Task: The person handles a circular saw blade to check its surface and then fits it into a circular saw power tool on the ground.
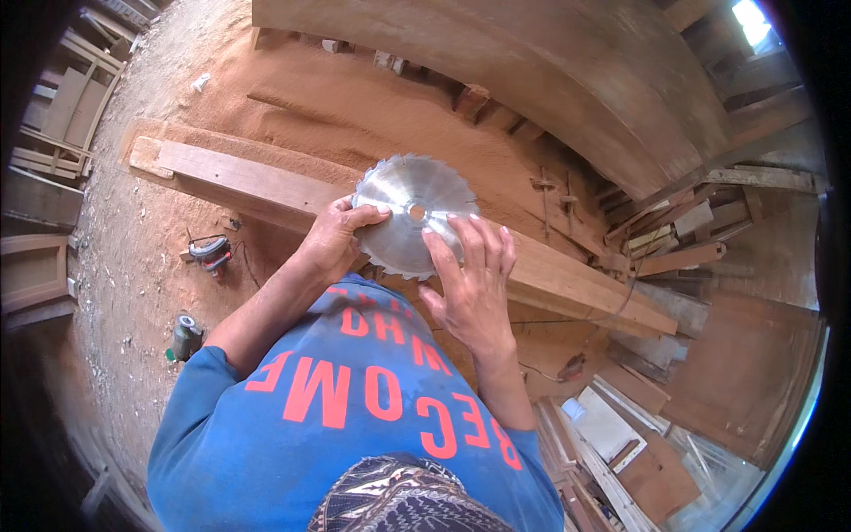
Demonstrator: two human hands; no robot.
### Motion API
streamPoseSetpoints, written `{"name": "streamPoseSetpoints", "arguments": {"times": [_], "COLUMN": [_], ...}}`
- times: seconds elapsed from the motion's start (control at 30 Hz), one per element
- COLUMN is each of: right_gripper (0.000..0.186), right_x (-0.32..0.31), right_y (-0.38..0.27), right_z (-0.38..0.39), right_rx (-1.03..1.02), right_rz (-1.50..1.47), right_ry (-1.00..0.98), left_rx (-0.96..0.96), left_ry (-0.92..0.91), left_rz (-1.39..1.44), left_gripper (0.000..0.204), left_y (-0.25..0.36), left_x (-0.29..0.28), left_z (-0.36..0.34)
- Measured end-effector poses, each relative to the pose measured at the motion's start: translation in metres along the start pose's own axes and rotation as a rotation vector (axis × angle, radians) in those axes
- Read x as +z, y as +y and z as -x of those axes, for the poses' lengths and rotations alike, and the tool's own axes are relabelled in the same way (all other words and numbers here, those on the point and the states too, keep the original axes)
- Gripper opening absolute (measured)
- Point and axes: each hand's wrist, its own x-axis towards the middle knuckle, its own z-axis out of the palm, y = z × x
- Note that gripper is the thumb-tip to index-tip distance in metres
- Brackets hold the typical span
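The person's left hand (332,239) is gripping the left edge of a toothed circular saw blade (399,235), its thumb pressing on the near face while the other fingers are mostly disappearing behind. The right hand (472,288) is holding itself half open, loosely spread fingers touching the face's right side, and the blade is overlapping a long wooden beam (239,174) in view.

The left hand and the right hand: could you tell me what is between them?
In the head view, a round, toothed saw blade is between the left hand and the right hand; both hands touch it.
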Motion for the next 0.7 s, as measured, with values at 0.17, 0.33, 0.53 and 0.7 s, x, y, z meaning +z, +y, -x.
{"name": "streamPoseSetpoints", "arguments": {"times": [0.17, 0.33, 0.53, 0.7], "right_gripper": [0.056, 0.029, 0.013, 0.016], "right_x": [0.021, 0.028, 0.026, 0.028], "right_y": [0.002, 0.014, 0.035, 0.046], "right_z": [-0.009, -0.010, -0.013, -0.004], "right_rx": [-0.047, -0.118, 0.566, 0.795], "right_rz": [0.069, 0.052, -0.619, -1.375], "right_ry": [0.121, 0.298, 0.094, 0.096], "left_rx": [0.005, -0.021, 0.040, 0.014], "left_ry": [0.020, 0.003, 0.153, -0.156], "left_rz": [0.020, 0.041, -0.288, -0.461], "left_gripper": [0.034, 0.036, 0.056, 0.082], "left_y": [0.000, 0.012, 0.006, 0.006], "left_x": [-0.001, 0.007, -0.072, -0.050], "left_z": [0.000, 0.010, 0.005, 0.013]}}
